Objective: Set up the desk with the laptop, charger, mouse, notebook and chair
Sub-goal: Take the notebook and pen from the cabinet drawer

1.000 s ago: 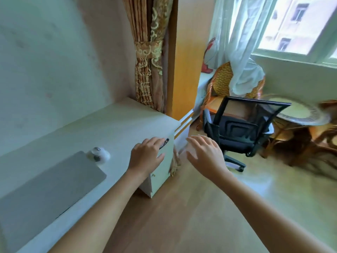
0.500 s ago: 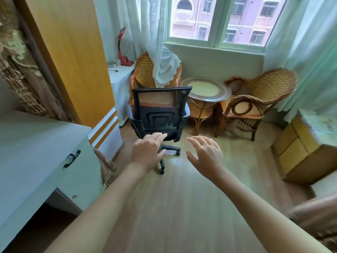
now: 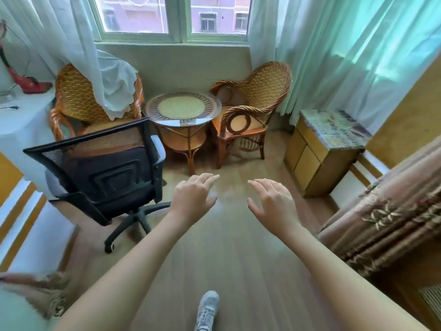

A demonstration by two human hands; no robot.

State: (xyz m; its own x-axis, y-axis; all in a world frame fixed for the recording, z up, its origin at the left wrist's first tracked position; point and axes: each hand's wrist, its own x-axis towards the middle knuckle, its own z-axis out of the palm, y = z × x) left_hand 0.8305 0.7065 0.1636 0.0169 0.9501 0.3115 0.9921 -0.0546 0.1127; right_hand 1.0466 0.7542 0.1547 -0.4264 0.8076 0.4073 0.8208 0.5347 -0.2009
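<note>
A black mesh-backed office chair [image 3: 105, 168] on castors stands on the wooden floor at the left, its back turned toward me. My left hand [image 3: 193, 199] hovers just to the right of the chair, palm down with fingers apart, holding nothing and not touching it. My right hand [image 3: 272, 204] is stretched out over bare floor further right, also empty with spread fingers. The desk, laptop, mouse, charger and notebook are out of view.
Two wicker armchairs [image 3: 250, 111] flank a round glass-topped table [image 3: 183, 108] under the window. A yellow cabinet [image 3: 319, 151] stands right, a bed with a brown cover [image 3: 386, 211] nearer. A white counter with a red lamp [image 3: 26, 82] is far left. My shoe [image 3: 207, 309] shows below.
The view has swung right from the desk with the laptop and mouse to the window corner. The office chair now sits left of both hands and much nearer; both hands stay open.
</note>
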